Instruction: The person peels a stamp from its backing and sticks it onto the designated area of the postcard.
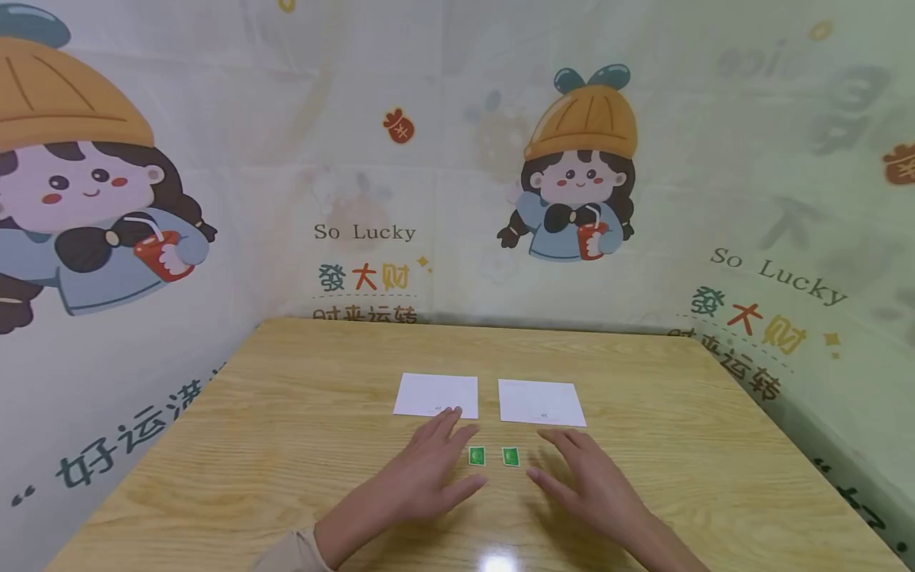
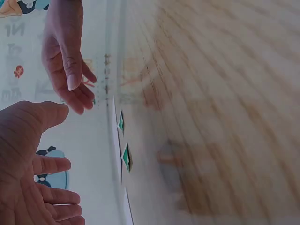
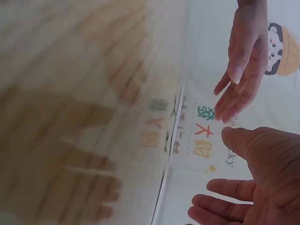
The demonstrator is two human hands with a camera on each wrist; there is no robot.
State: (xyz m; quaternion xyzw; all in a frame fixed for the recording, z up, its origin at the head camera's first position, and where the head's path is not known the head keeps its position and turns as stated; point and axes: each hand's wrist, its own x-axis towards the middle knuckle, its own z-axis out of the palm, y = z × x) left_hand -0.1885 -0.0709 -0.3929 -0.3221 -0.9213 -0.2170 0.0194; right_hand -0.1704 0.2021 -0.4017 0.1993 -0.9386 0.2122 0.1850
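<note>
Two small green stamps with pale borders lie side by side on the wooden table: the left stamp and the right stamp. Behind them lie two white envelopes or cards, a left one and a right one, each with small print at its near edge. My left hand hovers left of the stamps, fingers extended, its fingertips overlapping the left white sheet in the head view. On the other side my right hand hovers with fingers extended and thumb apart. Both hands hold nothing.
The light wooden table has a glossy surface that reflects the hands. A printed cloth backdrop with cartoon figures and lettering rises along its back and sides.
</note>
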